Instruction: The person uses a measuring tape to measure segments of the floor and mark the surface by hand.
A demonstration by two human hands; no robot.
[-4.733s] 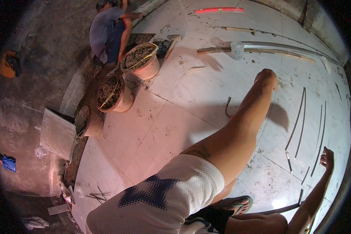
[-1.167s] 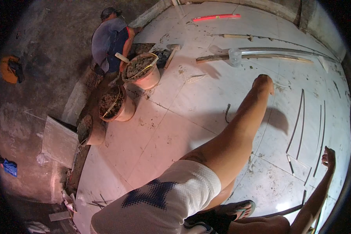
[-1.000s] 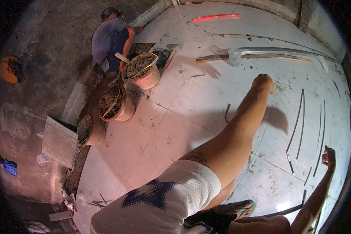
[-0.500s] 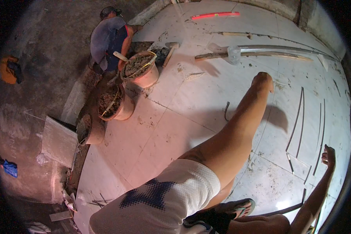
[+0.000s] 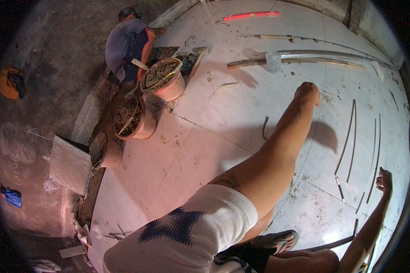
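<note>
My left arm reaches across the white tiled floor point(image 5: 205, 157). At its end my left hand point(image 5: 308, 94) is bent down with the fingers curled under; anything inside is hidden. Its shadow falls on the tiles beside it. To the lower right, my right hand point(image 5: 384, 181) is closed, its fingers curled, and I cannot make out whether something is in them. Just beside that hand runs a thin dark strip point(image 5: 374, 185). Between my hands lie a pair of long thin strips point(image 5: 345, 139). A clear plastic container point(image 5: 273, 61) stands beyond my left hand.
Three buckets, the nearest to the co-worker point(image 5: 127, 45) holding wet mortar point(image 5: 172, 89), line the tile edge at left. Farther off lie a red spirit level point(image 5: 252, 16), a wooden batten point(image 5: 246, 64) and a hammer point(image 5: 198, 61). A square tile point(image 5: 69, 164) leans by the buckets.
</note>
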